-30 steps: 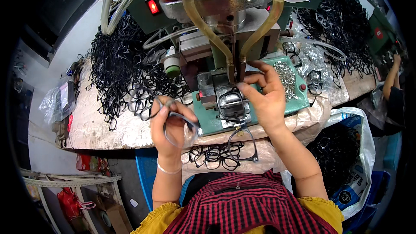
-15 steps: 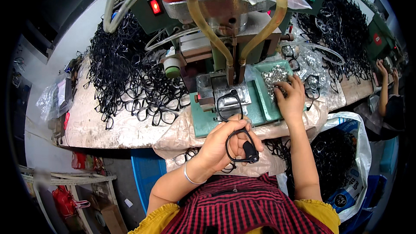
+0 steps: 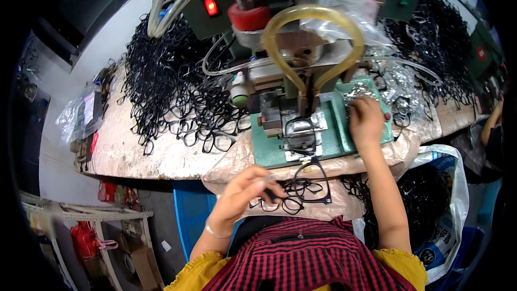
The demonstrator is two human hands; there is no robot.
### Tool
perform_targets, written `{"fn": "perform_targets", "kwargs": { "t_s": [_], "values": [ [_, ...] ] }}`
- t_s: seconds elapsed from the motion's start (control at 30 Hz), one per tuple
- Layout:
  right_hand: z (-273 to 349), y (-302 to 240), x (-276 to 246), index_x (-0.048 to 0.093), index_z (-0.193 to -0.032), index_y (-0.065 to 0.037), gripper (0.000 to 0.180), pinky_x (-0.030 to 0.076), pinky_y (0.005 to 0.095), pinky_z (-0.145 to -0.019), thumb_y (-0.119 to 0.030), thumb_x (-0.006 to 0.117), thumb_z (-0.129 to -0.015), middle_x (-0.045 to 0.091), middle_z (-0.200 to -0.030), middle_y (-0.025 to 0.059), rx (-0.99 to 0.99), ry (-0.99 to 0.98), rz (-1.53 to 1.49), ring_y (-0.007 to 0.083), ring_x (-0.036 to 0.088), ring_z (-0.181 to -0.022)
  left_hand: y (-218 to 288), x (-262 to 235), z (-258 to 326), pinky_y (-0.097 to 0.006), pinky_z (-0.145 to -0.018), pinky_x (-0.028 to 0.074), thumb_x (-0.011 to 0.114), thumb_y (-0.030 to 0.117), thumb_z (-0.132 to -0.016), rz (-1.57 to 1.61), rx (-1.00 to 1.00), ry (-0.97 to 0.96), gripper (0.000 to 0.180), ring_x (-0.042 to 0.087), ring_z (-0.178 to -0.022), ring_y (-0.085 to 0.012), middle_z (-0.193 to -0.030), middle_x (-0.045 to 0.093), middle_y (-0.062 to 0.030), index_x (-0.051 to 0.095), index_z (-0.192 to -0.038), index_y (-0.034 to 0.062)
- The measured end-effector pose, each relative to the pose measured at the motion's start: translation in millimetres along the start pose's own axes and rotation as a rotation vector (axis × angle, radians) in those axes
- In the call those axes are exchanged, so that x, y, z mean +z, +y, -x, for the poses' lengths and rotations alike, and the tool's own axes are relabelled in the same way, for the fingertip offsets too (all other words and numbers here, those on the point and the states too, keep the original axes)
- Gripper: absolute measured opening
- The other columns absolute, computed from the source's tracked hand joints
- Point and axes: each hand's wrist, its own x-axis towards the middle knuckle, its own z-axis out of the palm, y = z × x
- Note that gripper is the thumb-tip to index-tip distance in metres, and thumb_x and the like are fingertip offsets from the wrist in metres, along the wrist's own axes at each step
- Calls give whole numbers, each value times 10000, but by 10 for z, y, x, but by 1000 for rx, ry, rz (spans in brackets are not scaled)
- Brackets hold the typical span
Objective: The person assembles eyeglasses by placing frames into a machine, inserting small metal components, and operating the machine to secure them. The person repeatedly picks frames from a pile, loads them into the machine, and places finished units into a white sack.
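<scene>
My right hand (image 3: 367, 124) reaches into a green tray (image 3: 344, 133) heaped with small shiny metal parts (image 3: 360, 89). Its fingers are bunched together and slightly blurred, hiding whatever may be between them. A black eyeglass frame (image 3: 327, 180) rests in the metal fixture (image 3: 319, 121) under the press head, one rim beneath the head and the other hanging over the green base's front edge. My left hand (image 3: 242, 194) is apart from that frame, to its left, with fingers half bent, spread and somewhat smeared. Below lie several more black eyeglass frames (image 3: 291, 205) on brown paper.
A press with a red collar (image 3: 249, 17) and a yellowish hose loop (image 3: 272, 24) stands ahead. Large heaps of black frames (image 3: 156, 70) lie left and far right. A white sack (image 3: 458, 183) of dark frames sits right of my lap. Another person's arm (image 3: 493, 126) shows far right.
My left hand has let go of the eyeglass frame and moved left and down. The frame now sits in the fixture. My right hand's fingers have drawn together in the tray. The view has shifted slightly.
</scene>
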Motion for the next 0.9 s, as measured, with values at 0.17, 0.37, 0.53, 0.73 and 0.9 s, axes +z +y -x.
{"fn": "perform_targets", "kwargs": {
  "t_s": [0.17, 0.37, 0.53, 0.73, 0.9],
  "values": [
    [151, -7, -395, 701, -1007, -7, 219, 406, 448, -1066, -78, 697, -800, 598, -1289, 184, 80, -138, 305, 371, 509, -1259, 239, -802, 394, -275, -704, 527, 589, 150, -964, -315, 209, 688, 136, 656, -805, -180, -937, 691, -137, 568, -995, 20],
    [-116, -119, -282, 680, -895, -24, 88, 488, 409, -864, -79, 676, -826, 668, -1011, 130, 83, -52, 106, 336, 615, -991, 773, -1322, 29, -341, -824, 505, 693, 72, -865, -1195, 422, 974, 202, 645, -905, -225, -948, 697, -92, 623, -1044, 14],
    [-23, -89, -199, 697, -912, -31, 94, 498, 396, -799, -102, 683, -852, 690, -933, 131, 225, 30, -67, 317, 639, -902, 161, -1738, -452, -466, -791, 494, 607, -13, -779, -1803, -34, 936, 310, 619, -895, -351, -947, 697, -136, 657, -1074, 67],
    [464, 80, -686, 715, -982, -7, 138, 493, 302, -863, -12, 679, -849, 704, -961, 93, 476, 34, -179, 207, 658, -942, -314, -1944, -379, -418, -855, 497, 534, -26, -857, -1372, 487, 1011, 327, 616, -957, -370, -1047, 648, -197, 626, -1169, -2],
    [244, -131, -739, 713, -1048, 0, 161, 483, 262, -872, -49, 647, -910, 716, -990, 56, 602, -32, -482, 131, 641, -931, 27, -1547, -465, -263, -720, 396, 462, 25, -926, -848, 389, 960, 289, 427, -772, -127, -911, 498, -49, 586, -1179, -39]
  ]
}}
